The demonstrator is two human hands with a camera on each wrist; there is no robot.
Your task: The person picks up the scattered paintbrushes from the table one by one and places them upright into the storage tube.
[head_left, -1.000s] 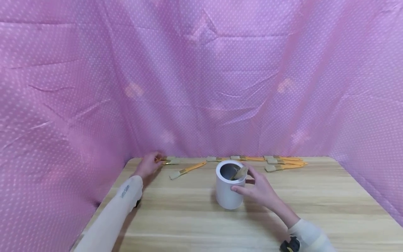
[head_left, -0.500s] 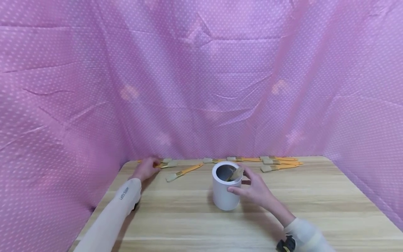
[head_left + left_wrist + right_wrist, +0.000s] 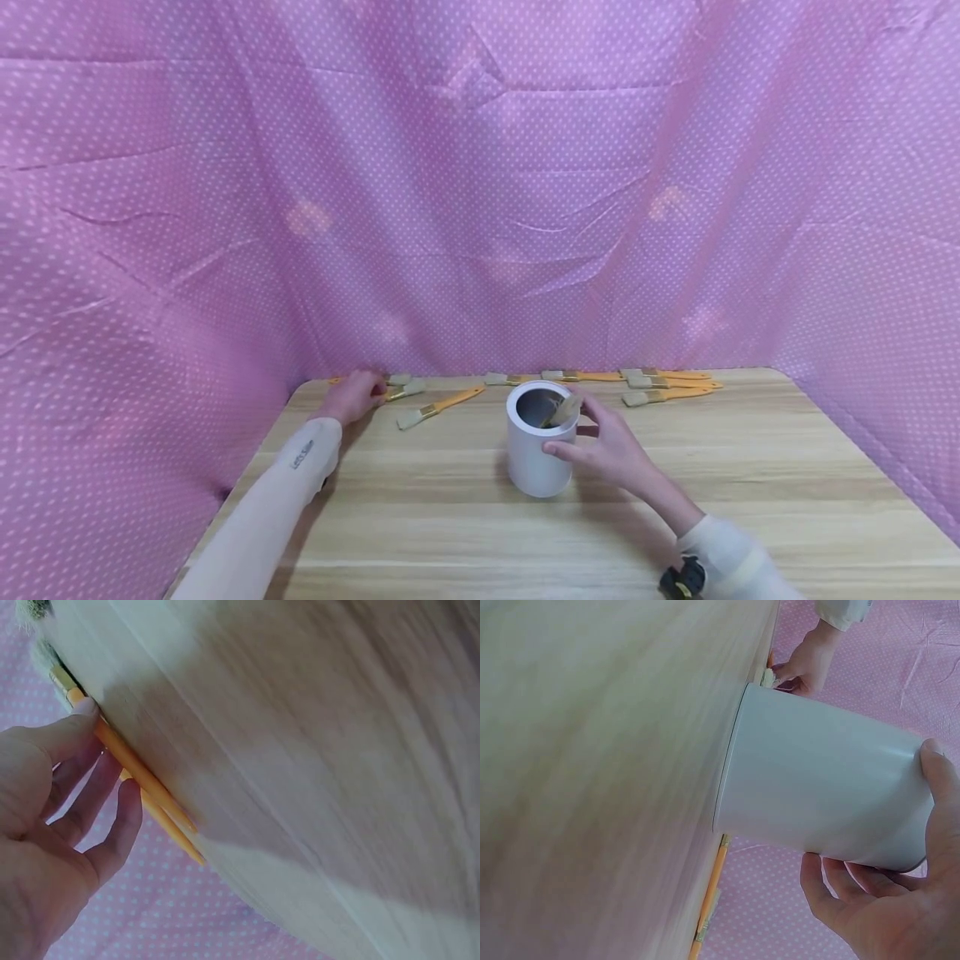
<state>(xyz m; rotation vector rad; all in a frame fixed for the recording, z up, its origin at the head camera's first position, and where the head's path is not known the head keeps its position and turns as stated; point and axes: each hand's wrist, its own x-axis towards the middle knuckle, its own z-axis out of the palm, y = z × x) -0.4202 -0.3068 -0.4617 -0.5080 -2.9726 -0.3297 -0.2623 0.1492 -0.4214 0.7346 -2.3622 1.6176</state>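
A pink polka-dotted fabric backdrop (image 3: 480, 208) walls in the scene on three sides, and below it lies a light wooden table (image 3: 465, 533). Near the table's middle stands a white cylindrical container (image 3: 538, 454), upright, with one pale-bristled brush (image 3: 564, 410) leaning inside it against the rim. The right hand (image 3: 609, 450) holds this container from its right side, thumb on the near wall and fingers curled around the far wall. The left hand (image 3: 354, 397) rests at the far left of the table, its fingers curled over the orange handles of two paintbrushes (image 3: 131, 769), pinching them against the table edge. More orange-handled paintbrushes (image 3: 663, 385) lie along the far edge, one (image 3: 437, 407) just right of the left hand. The pale left sleeve (image 3: 300, 454) bears small dark lettering, too small to read.
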